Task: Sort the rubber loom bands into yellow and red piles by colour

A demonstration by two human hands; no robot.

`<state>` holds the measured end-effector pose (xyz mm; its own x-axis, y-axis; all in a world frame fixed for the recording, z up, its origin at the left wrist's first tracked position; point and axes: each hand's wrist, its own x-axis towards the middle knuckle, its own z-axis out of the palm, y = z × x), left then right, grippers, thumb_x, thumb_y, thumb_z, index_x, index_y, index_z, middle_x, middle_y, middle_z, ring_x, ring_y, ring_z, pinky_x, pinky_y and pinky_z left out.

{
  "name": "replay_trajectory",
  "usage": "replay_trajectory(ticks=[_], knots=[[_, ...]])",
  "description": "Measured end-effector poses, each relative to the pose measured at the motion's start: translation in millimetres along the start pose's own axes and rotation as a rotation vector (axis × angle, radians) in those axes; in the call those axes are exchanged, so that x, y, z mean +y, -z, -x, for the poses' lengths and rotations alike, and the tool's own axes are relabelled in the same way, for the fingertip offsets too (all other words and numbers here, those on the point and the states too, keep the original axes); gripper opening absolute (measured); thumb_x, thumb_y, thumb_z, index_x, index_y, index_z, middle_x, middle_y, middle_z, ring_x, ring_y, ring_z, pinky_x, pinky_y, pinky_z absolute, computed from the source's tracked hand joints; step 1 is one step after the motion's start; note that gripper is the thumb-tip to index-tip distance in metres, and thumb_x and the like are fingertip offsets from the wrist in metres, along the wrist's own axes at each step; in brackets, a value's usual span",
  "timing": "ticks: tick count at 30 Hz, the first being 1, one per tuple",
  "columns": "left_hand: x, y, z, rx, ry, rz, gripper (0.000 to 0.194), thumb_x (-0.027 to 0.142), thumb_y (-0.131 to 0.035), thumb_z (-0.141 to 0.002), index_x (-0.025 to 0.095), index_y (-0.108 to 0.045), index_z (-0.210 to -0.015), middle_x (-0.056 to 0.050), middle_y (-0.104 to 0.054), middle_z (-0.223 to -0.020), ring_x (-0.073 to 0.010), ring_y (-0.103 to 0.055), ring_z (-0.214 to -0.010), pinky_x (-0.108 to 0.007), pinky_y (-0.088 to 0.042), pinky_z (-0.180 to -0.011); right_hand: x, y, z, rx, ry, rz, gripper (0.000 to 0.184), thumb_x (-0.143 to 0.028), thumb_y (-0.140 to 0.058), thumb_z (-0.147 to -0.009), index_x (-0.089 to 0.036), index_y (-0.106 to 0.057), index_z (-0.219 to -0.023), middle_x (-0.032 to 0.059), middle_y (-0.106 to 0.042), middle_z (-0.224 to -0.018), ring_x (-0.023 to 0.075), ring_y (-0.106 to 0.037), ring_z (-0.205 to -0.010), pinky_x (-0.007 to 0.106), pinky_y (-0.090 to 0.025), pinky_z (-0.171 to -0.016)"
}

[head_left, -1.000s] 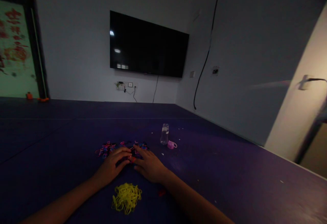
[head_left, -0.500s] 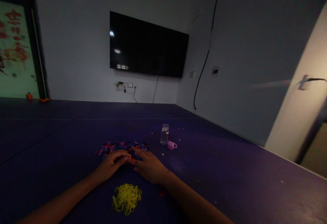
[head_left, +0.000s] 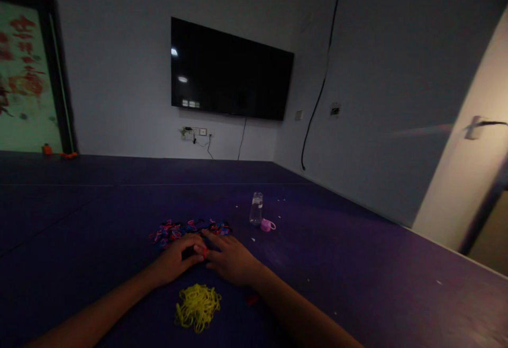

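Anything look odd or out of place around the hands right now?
White scraps are scattered on the purple surface, like litter. The clear bottle appears uncapped, with a pink cap beside it. One red piece lies apart from the yellow bands.

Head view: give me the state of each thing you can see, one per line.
Bottle: upright, uncapped.
Pink cap: off, beside the bottle.
Yellow bands: loose, tangled pile.
Mixed-colour bands: loose, scattered heap.
Red band: at both hands' fingers; looped or pinched, unclear.
Left hand: fingers bent.
Right hand: fingers spread.
Television: screen dark, reflecting lights.
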<state>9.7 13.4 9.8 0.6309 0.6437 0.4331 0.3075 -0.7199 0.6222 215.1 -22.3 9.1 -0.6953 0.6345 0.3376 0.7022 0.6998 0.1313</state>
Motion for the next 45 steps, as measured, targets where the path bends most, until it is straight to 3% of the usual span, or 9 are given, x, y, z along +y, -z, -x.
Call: replay_trajectory(ticks=[4, 7, 10, 13, 17, 22, 28, 39, 45], knots=[[-1, -2.9, 1, 0.031, -0.036, -0.067, 0.019, 0.027, -0.059, -0.077, 0.021, -0.061, -0.095, -0.004, -0.064, -0.101, -0.0221, -0.056, -0.101, -0.036, -0.042, -0.091, 0, 0, 0, 0.004, -0.001, -0.036, 0.052, -0.036, -0.047, -0.091, -0.031, -0.029, -0.14, 0.0077, -0.023, -0.149, 0.0251, -0.039, -0.124, 0.042, -0.038, -0.096], [-5, -4.4, 2, 0.144, -0.029, -0.143, 0.032, 0.031, -0.062, -0.076, 0.022, -0.057, -0.106, -0.006, -0.062, -0.11, -0.0238, -0.055, -0.104, -0.039, -0.043, -0.091, 1, 1, 2, 0.039, -0.052, -0.091, 0.054, -0.032, -0.047, -0.091, -0.029, -0.026, -0.141, 0.0082, -0.029, -0.147, 0.0235, -0.04, -0.124, 0.04, -0.037, -0.097], [-5, -5.4, 2, 0.225, -0.053, -0.214, 0.024, 0.03, -0.06, -0.079, 0.022, -0.059, -0.101, -0.006, -0.064, -0.105, -0.0235, -0.056, -0.1, -0.04, -0.044, -0.089, 3, 3, 4, 0.101, -0.124, -0.155, 0.055, -0.026, -0.046, -0.09, -0.026, -0.026, -0.141, 0.0076, -0.039, -0.141, 0.0218, -0.042, -0.122, 0.039, -0.036, -0.098], [0, -5.7, 1, 0.151, -0.109, -0.268, 0.01, 0.023, -0.057, -0.081, 0.022, -0.062, -0.089, -0.004, -0.065, -0.098, -0.0219, -0.058, -0.096, -0.038, -0.046, -0.087, 4, 2, 5, 0.154, -0.153, -0.2, 0.048, -0.023, -0.047, -0.088, -0.023, -0.037, -0.135, 0.0073, -0.049, -0.133, 0.0207, -0.046, -0.117, 0.038, -0.037, -0.097], [6, -5.3, 2, 0.046, -0.146, -0.326, 0.013, 0.014, -0.057, -0.079, 0.022, -0.065, -0.087, -0.004, -0.064, -0.1, -0.0216, -0.057, -0.099, -0.037, -0.046, -0.087, 4, -2, 2, 0.177, -0.163, -0.185, 0.028, -0.015, -0.046, -0.085, -0.017, -0.058, -0.11, 0.0079, -0.063, -0.11, 0.0198, -0.054, -0.104, 0.034, -0.039, -0.09], [3, -5.5, 3, 0.056, -0.147, -0.356, 0.012, 0.013, -0.058, -0.077, 0.021, -0.064, -0.084, -0.005, -0.065, -0.099, -0.022, -0.057, -0.1, -0.038, -0.046, -0.087, 4, -1, 0, 0.133, -0.121, -0.136, 0.017, -0.012, -0.048, -0.08, -0.017, -0.063, -0.087, 0.0064, -0.067, -0.089, 0.0195, -0.057, -0.091, 0.032, -0.041, -0.082], [0, -7.1, 3, 0.093, -0.118, -0.376, 0.012, 0.013, -0.058, -0.076, 0.019, -0.064, -0.084, -0.006, -0.066, -0.098, -0.0225, -0.058, -0.098, -0.038, -0.047, -0.086, 6, -3, 1, 0.133, -0.117, -0.146, 0.021, -0.013, -0.046, -0.083, -0.017, -0.066, -0.09, 0.0067, -0.066, -0.099, 0.0193, -0.056, -0.098, 0.033, -0.04, -0.087], [-4, -6.5, 3, 0.096, -0.17, -0.381, 0.028, 0.019, -0.046, -0.086, 0.024, -0.063, -0.108, -0.005, -0.063, -0.116, -0.0212, -0.054, -0.109, -0.041, -0.044, -0.094, 7, -5, 1, 0.144, -0.078, -0.152, 0.026, -0.014, -0.045, -0.085, -0.016, -0.059, -0.107, 0.0076, -0.062, -0.111, 0.0189, -0.055, -0.102, 0.033, -0.041, -0.089], [-8, -5.6, 1, 0.086, -0.16, -0.338, 0.031, 0.02, -0.044, -0.087, 0.024, -0.062, -0.112, -0.005, -0.062, -0.118, -0.0209, -0.054, -0.11, -0.041, -0.045, -0.094, 5, -2, 1, 0.136, -0.093, -0.171, 0.031, -0.013, -0.043, -0.085, -0.015, -0.056, -0.113, 0.0088, -0.061, -0.113, 0.0194, -0.054, -0.106, 0.033, -0.041, -0.091]])
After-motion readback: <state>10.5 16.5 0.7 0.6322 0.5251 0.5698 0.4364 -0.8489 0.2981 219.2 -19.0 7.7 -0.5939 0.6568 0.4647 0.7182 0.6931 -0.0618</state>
